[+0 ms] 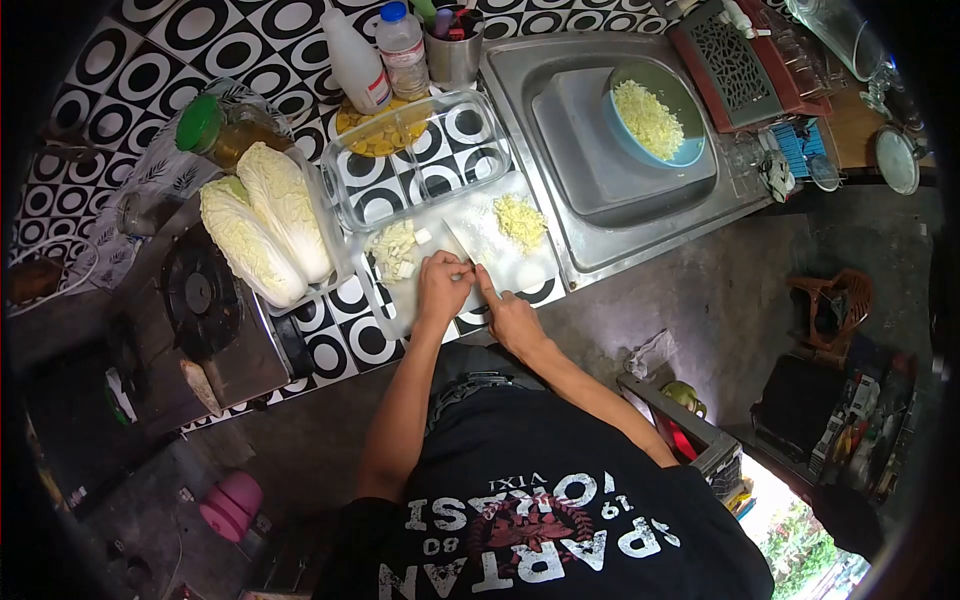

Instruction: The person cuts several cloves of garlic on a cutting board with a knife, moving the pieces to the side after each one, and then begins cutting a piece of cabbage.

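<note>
On the white cutting board point(405, 300), my left hand point(445, 285) has its fingers bent and pressed together near the base of a knife blade; what they hold is too small to tell. My right hand point(512, 318) is closed round the handle end of the knife point(461, 242), index finger stretched along it; the handle is hidden. The blade points away from me. White chopped chunks point(395, 248) lie left of the blade, and a pile of fine yellowish shreds point(520, 222) lies right of it.
Two napa cabbages point(268, 225) fill a tray at left, beside a stove point(200, 300). Behind the board stand a clear divided container point(420, 160), bottles point(403, 55) and a metal cup point(455, 55). A bowl of shreds point(655, 115) rests over the sink point(590, 255) at right.
</note>
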A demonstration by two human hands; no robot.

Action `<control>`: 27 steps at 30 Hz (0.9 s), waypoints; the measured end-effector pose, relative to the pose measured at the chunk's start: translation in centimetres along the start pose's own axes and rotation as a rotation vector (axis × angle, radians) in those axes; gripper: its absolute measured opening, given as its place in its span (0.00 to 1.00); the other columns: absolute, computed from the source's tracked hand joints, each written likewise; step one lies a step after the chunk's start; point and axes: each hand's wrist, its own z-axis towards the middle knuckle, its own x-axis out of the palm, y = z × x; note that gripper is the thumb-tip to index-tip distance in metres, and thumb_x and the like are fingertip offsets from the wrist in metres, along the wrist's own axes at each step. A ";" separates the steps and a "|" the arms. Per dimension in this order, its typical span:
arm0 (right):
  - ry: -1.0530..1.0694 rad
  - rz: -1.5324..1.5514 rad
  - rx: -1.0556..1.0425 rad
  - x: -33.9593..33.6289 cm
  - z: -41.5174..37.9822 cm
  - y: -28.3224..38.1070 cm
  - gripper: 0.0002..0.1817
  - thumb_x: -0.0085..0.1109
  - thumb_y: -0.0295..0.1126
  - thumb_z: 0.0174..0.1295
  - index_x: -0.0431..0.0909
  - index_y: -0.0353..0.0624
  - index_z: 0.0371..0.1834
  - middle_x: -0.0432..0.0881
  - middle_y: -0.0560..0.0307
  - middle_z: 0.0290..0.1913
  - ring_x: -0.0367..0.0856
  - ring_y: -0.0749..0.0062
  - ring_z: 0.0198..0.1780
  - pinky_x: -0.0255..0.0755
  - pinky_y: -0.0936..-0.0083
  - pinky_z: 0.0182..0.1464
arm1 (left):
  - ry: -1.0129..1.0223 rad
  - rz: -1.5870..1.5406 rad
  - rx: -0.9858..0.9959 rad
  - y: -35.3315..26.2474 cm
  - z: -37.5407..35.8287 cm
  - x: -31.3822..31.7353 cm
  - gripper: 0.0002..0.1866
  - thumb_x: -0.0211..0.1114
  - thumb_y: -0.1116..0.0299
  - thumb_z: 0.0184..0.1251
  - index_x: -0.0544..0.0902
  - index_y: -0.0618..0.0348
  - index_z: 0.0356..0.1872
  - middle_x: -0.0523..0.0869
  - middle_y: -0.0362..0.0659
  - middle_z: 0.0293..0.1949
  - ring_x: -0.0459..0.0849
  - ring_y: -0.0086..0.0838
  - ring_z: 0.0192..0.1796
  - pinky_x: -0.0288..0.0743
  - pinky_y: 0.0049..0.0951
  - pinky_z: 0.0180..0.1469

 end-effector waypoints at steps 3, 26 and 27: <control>0.011 -0.058 0.016 0.2 1.2 0.4 0.48 0.57 0.20 0.47 0.45 0.51 0.74 0.76 0.39 0.26 0.78 0.41 0.26 0.74 0.54 0.33 | -0.023 0.008 0.026 0.3 -0.1 0.1 0.04 0.70 0.76 0.41 0.86 0.59 0.23 0.81 0.43 0.29 0.78 0.38 0.35 0.71 0.35 0.38; 0.010 0.298 0.029 -1.7 0.9 -0.1 0.42 0.51 0.17 0.48 0.50 0.44 0.72 0.77 0.30 0.24 0.78 0.35 0.30 0.71 0.49 0.38 | -0.080 -0.051 -0.130 -0.3 -0.4 0.5 0.04 0.69 0.80 0.43 0.87 0.61 0.23 0.82 0.48 0.31 0.79 0.37 0.34 0.73 0.33 0.38; 0.006 0.295 0.022 -1.6 0.9 -0.3 0.43 0.51 0.18 0.48 0.49 0.44 0.72 0.77 0.30 0.23 0.78 0.34 0.30 0.72 0.49 0.38 | -0.073 -0.052 -0.137 -0.4 -0.3 0.5 0.04 0.69 0.80 0.44 0.87 0.61 0.23 0.82 0.48 0.31 0.79 0.37 0.35 0.73 0.33 0.39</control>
